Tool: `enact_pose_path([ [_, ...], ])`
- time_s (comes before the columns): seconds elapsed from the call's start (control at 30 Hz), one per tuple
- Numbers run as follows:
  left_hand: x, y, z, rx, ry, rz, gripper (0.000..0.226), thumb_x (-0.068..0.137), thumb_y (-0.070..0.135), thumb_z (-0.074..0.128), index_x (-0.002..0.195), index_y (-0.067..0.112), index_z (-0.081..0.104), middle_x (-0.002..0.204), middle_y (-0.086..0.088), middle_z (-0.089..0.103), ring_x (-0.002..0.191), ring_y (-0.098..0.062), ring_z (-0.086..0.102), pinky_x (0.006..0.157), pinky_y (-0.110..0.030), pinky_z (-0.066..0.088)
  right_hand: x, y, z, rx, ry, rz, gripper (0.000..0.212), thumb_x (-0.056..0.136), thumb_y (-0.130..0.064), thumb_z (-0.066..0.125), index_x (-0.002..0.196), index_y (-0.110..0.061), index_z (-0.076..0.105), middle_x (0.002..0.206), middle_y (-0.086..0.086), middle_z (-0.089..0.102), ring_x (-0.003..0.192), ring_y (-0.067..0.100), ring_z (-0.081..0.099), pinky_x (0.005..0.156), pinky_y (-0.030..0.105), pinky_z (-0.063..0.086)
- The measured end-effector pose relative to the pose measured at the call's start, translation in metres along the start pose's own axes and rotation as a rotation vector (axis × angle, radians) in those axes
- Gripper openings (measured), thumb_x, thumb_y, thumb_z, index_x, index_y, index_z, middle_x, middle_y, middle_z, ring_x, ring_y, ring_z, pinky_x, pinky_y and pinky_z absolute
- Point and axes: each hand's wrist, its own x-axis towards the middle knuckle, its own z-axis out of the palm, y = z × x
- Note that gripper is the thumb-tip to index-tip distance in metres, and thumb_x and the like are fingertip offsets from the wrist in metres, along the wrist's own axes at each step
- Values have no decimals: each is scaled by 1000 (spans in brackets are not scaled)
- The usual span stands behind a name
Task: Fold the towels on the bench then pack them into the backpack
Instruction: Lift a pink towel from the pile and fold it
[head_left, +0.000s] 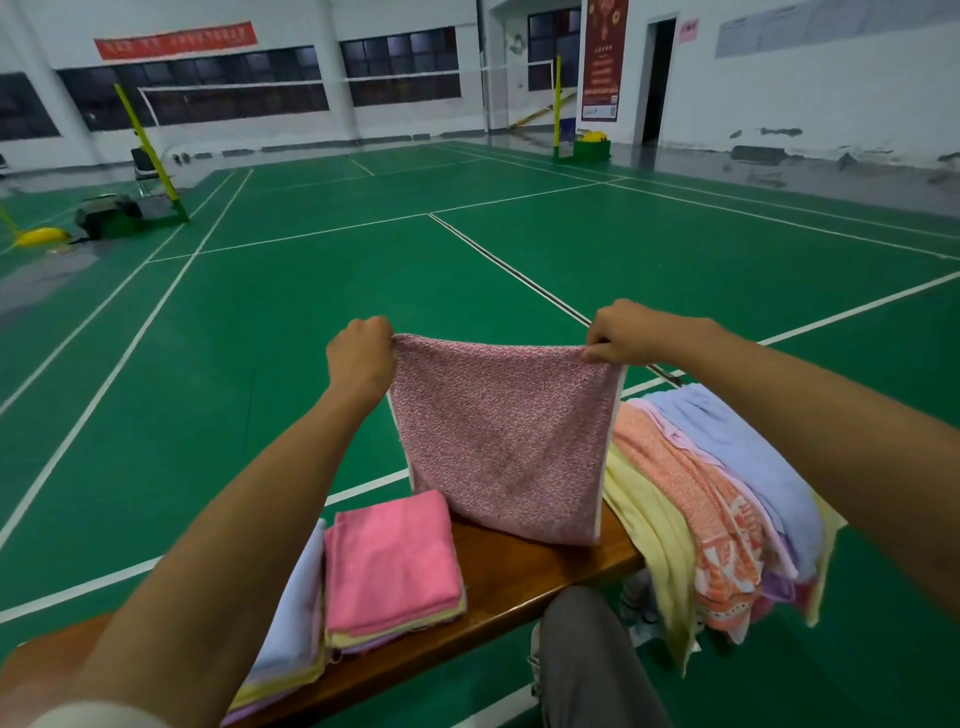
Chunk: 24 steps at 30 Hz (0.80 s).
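Observation:
A speckled pink-and-white towel (501, 441) hangs doubled over the wooden bench (524, 577), its lower edge touching the seat. My left hand (361, 356) pinches its upper left corner and my right hand (628, 332) pinches the upper right corner. A folded stack topped by a pink towel (392, 558) lies on the bench to the left, with another folded stack (291, 644) of pale blue and yellow towels beside it, partly behind my left arm. A heap of unfolded towels (722, 499) in yellow, orange, pink and lilac drapes over the bench's right end. No backpack is plainly seen near the bench.
My knee in grey trousers (587, 654) is in front of the bench. Green badminton court floor (311, 291) stretches beyond. A dark bag-like object (106, 214) lies far left by a yellow net post (150, 150).

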Motion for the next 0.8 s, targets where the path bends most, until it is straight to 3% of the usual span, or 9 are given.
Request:
enact_pose_path([
  [0.17,2,4,-1,-7,15,-7,16,94,5,52,92,9,67,80,-10,64,71,-30,58,62,-37,43,-2,-9,-1,-216,-34,4,28,95,-34,68,74,-16,61,70,-1,60,64,16,60,59,31,49],
  [0.33,0,7,-6,-41,30,-35,15,95,8,51,91,11,65,80,-7,60,72,-28,53,63,-37,40,-3,-7,7,-295,6,66,10,92,-2,57,88,-9,61,79,4,59,76,22,64,68,37,57],
  [0.67,-3,4,-10,-72,14,-79,15,97,13,55,98,9,69,92,-13,66,79,-32,55,68,-38,40,-4,-7,4,-320,252,110,15,96,-1,55,91,-11,45,74,1,40,76,24,53,64,36,43],
  [0.8,-3,1,-10,-93,10,-71,12,94,13,59,98,11,71,97,-14,70,90,-36,64,71,-40,45,-5,-8,7,-292,328,141,11,93,5,52,97,-5,55,85,8,47,80,26,50,67,38,41],
])
